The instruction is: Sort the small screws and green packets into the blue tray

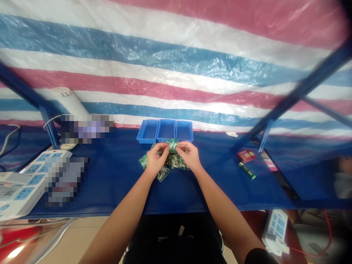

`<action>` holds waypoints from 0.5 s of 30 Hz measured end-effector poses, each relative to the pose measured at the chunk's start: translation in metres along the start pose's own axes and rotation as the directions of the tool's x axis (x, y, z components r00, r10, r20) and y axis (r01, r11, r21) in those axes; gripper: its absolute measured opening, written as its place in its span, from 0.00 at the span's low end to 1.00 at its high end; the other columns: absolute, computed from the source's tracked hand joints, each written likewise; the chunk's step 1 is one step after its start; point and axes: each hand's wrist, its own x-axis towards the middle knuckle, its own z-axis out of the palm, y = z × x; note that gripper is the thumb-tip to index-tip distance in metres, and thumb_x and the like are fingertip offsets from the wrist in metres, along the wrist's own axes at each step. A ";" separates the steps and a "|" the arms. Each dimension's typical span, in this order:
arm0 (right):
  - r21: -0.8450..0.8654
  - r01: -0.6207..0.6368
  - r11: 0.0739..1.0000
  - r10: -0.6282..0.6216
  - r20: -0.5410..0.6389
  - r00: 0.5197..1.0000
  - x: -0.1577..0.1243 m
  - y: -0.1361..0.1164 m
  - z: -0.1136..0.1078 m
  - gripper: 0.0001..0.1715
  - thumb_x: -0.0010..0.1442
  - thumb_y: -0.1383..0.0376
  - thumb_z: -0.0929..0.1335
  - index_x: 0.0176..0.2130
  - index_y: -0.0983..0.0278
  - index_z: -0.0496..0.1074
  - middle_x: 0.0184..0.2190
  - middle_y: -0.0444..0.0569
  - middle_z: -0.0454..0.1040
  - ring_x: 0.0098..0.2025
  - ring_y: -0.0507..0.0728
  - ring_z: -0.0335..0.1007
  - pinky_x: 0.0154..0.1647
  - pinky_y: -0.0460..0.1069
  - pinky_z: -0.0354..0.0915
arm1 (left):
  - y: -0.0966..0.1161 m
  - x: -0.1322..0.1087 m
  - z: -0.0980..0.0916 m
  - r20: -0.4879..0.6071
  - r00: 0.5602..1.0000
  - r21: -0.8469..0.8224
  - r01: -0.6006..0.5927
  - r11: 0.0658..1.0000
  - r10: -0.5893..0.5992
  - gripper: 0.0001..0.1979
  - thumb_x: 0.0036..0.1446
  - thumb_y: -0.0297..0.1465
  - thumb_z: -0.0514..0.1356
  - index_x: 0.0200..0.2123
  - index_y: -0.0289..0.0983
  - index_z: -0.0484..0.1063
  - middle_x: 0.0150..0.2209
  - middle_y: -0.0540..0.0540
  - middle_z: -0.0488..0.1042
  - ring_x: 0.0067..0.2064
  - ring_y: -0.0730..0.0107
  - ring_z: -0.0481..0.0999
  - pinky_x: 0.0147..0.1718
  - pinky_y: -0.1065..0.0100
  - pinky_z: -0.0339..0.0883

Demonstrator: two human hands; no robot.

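My left hand (157, 158) and my right hand (189, 155) pinch the two sides of a small green and clear packet (173, 146), held up in front of the blue bins. Pale, shiny bits show inside it, too small to name. Under and around my hands lie more such packets with thin metal pieces: one packet (163, 173) below my left hand, another packet (177, 161) beside my right hand. My left hand partly hides a green packet (143, 160) at the pile's left. Three blue plastic bins, the left bin (147, 140), middle bin (166, 139) and right bin (184, 139), stand side by side just beyond.
The blue tabletop (220, 187) carries a white power strip (35, 179) at the left, near blurred-out items. A red box (246, 156) and a green narrow pack (246, 171) lie at the right. Blue frame posts and a striped sheet (176, 88) bound the back.
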 end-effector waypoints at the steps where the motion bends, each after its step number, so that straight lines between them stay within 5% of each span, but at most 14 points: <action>1: 0.000 -0.003 1.000 0.003 0.003 1.000 0.000 0.000 0.000 0.14 0.54 0.57 0.72 0.39 0.62 0.75 0.33 0.49 0.79 0.33 0.57 0.75 0.35 0.51 0.69 | 0.000 0.000 0.000 -0.002 1.000 -0.007 0.011 1.000 -0.011 0.11 0.57 0.38 0.62 0.39 0.38 0.75 0.38 0.44 0.78 0.36 0.66 0.76 0.38 0.67 0.70; 8: 0.003 0.000 1.000 0.000 0.030 1.000 -0.001 -0.001 0.000 0.24 0.55 0.57 0.72 0.50 0.62 0.72 0.32 0.48 0.79 0.33 0.57 0.74 0.36 0.51 0.69 | -0.001 0.001 -0.001 0.039 0.998 -0.080 0.048 0.996 -0.045 0.23 0.56 0.38 0.62 0.54 0.39 0.68 0.33 0.48 0.74 0.32 0.70 0.75 0.36 0.68 0.70; 15: -0.002 -0.020 1.000 0.020 0.028 0.999 -0.002 -0.001 -0.002 0.24 0.53 0.57 0.72 0.49 0.63 0.73 0.31 0.47 0.78 0.31 0.55 0.73 0.34 0.50 0.67 | -0.003 0.000 0.001 0.051 0.997 -0.066 0.053 0.996 -0.049 0.22 0.58 0.38 0.61 0.55 0.38 0.69 0.33 0.48 0.74 0.31 0.71 0.73 0.35 0.68 0.69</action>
